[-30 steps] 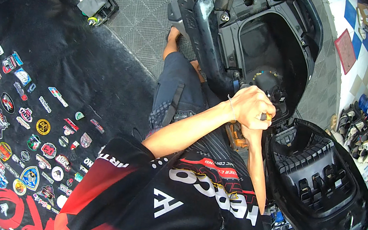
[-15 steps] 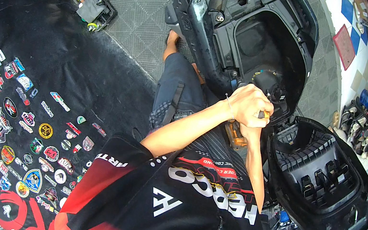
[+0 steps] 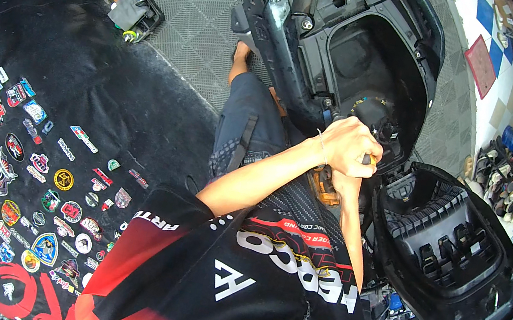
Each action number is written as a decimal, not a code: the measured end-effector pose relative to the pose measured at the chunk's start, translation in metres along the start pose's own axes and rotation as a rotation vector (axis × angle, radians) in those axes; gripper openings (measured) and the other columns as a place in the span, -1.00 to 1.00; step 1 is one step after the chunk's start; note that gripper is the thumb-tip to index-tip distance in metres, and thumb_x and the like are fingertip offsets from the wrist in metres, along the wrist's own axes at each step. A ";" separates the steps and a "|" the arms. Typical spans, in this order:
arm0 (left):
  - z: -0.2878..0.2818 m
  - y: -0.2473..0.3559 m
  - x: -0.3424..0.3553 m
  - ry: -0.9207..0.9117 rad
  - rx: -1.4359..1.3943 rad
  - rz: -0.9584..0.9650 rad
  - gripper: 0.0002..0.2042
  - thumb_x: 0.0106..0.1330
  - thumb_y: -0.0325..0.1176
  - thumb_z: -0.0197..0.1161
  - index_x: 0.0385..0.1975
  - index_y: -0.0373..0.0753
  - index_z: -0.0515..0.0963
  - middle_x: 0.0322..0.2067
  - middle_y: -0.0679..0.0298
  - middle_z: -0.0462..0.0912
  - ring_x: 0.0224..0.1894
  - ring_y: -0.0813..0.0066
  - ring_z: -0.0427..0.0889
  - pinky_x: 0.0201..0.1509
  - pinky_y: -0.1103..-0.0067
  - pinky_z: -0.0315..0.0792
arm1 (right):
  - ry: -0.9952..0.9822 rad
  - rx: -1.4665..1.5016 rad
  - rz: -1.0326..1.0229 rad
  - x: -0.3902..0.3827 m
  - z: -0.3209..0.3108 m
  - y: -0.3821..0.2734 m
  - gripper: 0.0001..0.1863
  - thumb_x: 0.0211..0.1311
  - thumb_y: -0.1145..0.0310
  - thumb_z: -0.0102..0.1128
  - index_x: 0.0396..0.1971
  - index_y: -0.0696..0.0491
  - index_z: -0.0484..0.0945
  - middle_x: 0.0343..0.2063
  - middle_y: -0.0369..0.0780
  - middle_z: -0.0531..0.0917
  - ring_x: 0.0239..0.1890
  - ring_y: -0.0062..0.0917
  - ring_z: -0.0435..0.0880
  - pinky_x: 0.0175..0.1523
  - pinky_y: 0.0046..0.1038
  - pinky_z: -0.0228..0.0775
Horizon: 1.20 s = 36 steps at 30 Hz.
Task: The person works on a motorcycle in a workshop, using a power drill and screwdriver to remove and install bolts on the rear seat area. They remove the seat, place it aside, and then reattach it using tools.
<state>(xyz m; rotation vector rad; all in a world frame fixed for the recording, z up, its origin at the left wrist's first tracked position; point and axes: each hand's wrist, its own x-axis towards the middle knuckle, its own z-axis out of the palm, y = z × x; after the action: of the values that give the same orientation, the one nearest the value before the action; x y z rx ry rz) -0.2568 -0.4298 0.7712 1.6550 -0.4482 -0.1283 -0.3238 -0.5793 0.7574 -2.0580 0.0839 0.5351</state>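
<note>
Both hands point(image 3: 350, 145) point(image 3: 345, 183), grip tight round yellow-black tool point(image 3: 327, 195), beside compartment point(image 3: 365, 56) with black part point(image 3: 378, 119) inside

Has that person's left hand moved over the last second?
No, not noticeably: the left hand stays beside the near end of the black storage compartment.

Gripped and mostly covered, the yellow-and-black power tool point(image 3: 326, 187) sits at three o'clock from the view's centre. A small black-and-yellow end point(image 3: 373, 160) peeks out; from it, the bulkier orange-yellow base point(image 3: 327, 193) lies toward half past seven. It is probably a cordless driver, its working tip hidden.
</note>
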 end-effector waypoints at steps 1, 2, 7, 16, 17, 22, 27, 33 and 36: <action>0.000 0.000 0.000 0.004 -0.021 0.002 -0.78 -0.01 -0.15 0.29 -0.52 -0.17 0.62 -0.56 0.26 0.68 -0.45 0.21 0.68 -0.37 0.39 0.52 | -0.012 -0.004 -0.014 0.002 -0.004 -0.003 -0.64 0.15 0.50 0.21 -0.01 0.12 0.50 -0.05 -0.20 0.58 0.06 -0.42 0.55 0.12 -0.32 0.41; 0.002 0.000 0.000 0.017 -0.021 0.008 -0.78 -0.01 -0.15 0.29 -0.53 -0.18 0.61 -0.56 0.25 0.68 -0.45 0.20 0.68 -0.37 0.38 0.53 | -0.019 -0.009 -0.026 0.003 -0.006 -0.006 -0.64 0.14 0.50 0.21 -0.02 0.13 0.50 -0.06 -0.20 0.58 0.05 -0.42 0.55 0.12 -0.32 0.41; 0.007 -0.003 0.000 0.041 -0.011 0.010 -0.77 -0.01 -0.15 0.30 -0.52 -0.18 0.61 -0.56 0.23 0.68 -0.45 0.19 0.68 -0.36 0.37 0.53 | -0.053 -0.077 -0.062 0.004 -0.013 0.002 -0.62 0.12 0.49 0.23 -0.01 0.14 0.49 -0.06 -0.19 0.58 0.03 -0.40 0.55 0.11 -0.31 0.41; -0.018 -0.023 -0.012 0.068 0.035 -0.254 -0.59 0.28 0.04 0.19 -0.36 -0.27 0.63 -0.41 0.05 0.68 -0.30 0.02 0.67 -0.12 0.29 0.52 | -0.109 0.047 0.242 0.001 -0.012 -0.008 -0.56 0.13 0.41 0.40 0.01 0.16 0.51 -0.07 -0.21 0.64 -0.01 -0.47 0.62 0.08 -0.38 0.46; -0.018 -0.024 -0.017 -0.024 0.065 -0.408 -0.55 0.30 0.06 0.18 -0.36 -0.29 0.63 -0.41 0.02 0.68 -0.29 0.01 0.67 -0.11 0.27 0.51 | -0.091 0.101 0.268 -0.001 -0.008 -0.011 -0.56 0.13 0.42 0.39 0.01 0.18 0.50 -0.11 -0.21 0.65 -0.04 -0.46 0.64 0.06 -0.39 0.47; -0.008 -0.004 -0.014 0.152 0.005 -0.351 -0.64 0.27 -0.06 0.26 -0.44 -0.31 0.56 -0.45 0.00 0.61 -0.28 0.02 0.59 -0.10 0.25 0.41 | -0.036 0.114 0.192 -0.013 -0.016 -0.022 -0.50 0.12 0.38 0.44 0.05 0.17 0.49 -0.03 -0.19 0.65 0.03 -0.45 0.63 0.09 -0.36 0.47; -0.013 0.027 0.020 0.148 0.073 -0.171 -0.66 0.19 -0.06 0.32 -0.37 -0.25 0.54 -0.42 0.13 0.57 -0.25 0.13 0.54 0.04 0.31 0.33 | 0.018 -0.206 -0.037 -0.024 -0.054 -0.005 -0.45 0.15 0.41 0.40 0.15 0.12 0.44 0.04 -0.14 0.60 0.11 -0.32 0.58 0.19 -0.24 0.41; 0.008 -0.006 0.141 0.099 0.062 0.037 -0.60 0.26 0.03 0.26 -0.31 -0.26 0.58 -0.32 0.12 0.60 -0.17 0.13 0.55 0.12 0.28 0.32 | 0.326 0.513 0.295 0.074 -0.093 -0.036 -0.56 0.21 0.46 0.28 0.09 0.15 0.45 -0.04 -0.23 0.60 -0.08 -0.51 0.63 -0.03 -0.40 0.54; 0.016 -0.029 0.193 0.096 0.092 -0.007 -0.57 0.27 0.07 0.23 -0.29 -0.27 0.61 -0.28 0.08 0.63 -0.12 0.10 0.58 0.17 0.28 0.33 | 0.332 0.612 0.344 0.123 -0.119 -0.015 -0.81 0.21 0.52 0.19 -0.18 0.17 0.54 -0.42 -0.22 0.65 -0.53 -0.52 0.62 -0.45 -0.47 0.51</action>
<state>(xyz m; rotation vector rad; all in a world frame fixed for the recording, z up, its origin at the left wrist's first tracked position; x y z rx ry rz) -0.0796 -0.5126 0.7749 1.7449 -0.3808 -0.0336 -0.1687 -0.6512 0.7713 -1.5107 0.7199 0.3119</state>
